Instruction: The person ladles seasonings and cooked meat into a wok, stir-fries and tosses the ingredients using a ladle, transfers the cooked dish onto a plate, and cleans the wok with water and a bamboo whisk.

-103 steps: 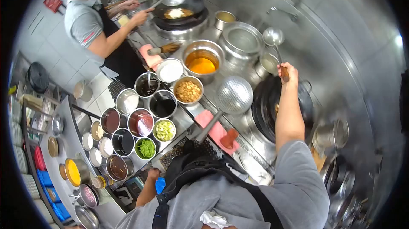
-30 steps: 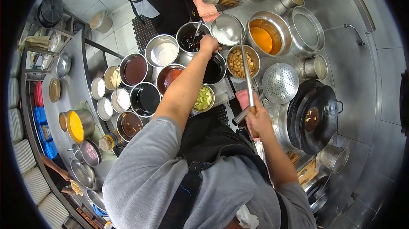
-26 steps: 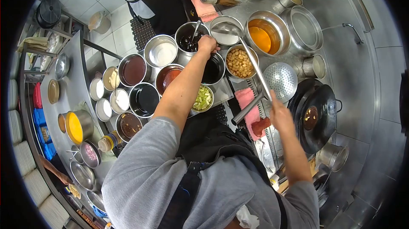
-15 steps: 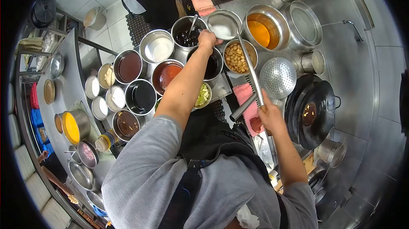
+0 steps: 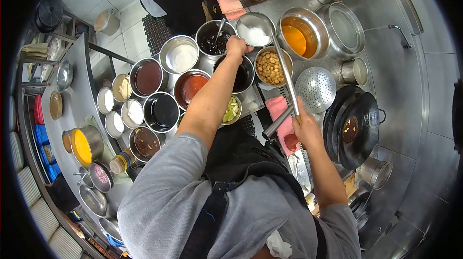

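"Head view: how is the ladle [image 5: 284,73] held?"

"It is gripped by the right hand [image 5: 307,129], well back, presumably for reach; its far end is placed at the white-filled pot [image 5: 243,39]."

"And the left hand [image 5: 236,47]?"

"Held beside the dark-sauce pot [image 5: 197,41]; its grip cannot be told."

No lettering, brand, number or sign could be read. The apron strap [image 5: 212,216] bore a thin blue mark that formed no legible word, and any print on the banded containers [image 5: 120,162] was too small to make out.
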Tool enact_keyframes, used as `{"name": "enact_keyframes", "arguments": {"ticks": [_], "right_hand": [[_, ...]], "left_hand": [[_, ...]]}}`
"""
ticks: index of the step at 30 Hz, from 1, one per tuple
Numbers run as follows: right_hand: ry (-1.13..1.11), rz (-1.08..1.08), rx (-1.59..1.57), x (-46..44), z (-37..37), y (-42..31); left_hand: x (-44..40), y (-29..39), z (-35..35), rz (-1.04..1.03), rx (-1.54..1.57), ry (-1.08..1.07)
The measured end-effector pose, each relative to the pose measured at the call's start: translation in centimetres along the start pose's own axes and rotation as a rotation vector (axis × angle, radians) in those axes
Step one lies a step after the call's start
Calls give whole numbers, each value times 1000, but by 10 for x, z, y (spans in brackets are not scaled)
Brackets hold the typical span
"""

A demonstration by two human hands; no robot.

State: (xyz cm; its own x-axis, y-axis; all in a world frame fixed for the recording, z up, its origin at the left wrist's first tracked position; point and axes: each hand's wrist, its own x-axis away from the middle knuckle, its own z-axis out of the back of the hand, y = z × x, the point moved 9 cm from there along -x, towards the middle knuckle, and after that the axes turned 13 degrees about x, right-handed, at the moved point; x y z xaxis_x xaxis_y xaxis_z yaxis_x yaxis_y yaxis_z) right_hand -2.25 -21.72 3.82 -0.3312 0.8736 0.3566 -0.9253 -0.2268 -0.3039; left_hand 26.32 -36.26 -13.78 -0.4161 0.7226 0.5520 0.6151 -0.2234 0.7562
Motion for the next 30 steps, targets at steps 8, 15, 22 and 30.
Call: {"name": "enact_keyframes", "arguments": {"ticks": [8, 15, 22, 30], "right_hand": [[-215, -180, -537, 3, -20, 17], [22, 2, -277, 5, -12, 4], [81, 40, -23, -1, -20, 6], [-124, -135, -251, 6, -11, 15]], "left_hand": [[-5, -4, 0, 2, 4, 23], [3, 2, 2, -18, -22, 19], [0, 1, 1, -29, -40, 3], [1, -1, 1, -29, -76, 9]]}}
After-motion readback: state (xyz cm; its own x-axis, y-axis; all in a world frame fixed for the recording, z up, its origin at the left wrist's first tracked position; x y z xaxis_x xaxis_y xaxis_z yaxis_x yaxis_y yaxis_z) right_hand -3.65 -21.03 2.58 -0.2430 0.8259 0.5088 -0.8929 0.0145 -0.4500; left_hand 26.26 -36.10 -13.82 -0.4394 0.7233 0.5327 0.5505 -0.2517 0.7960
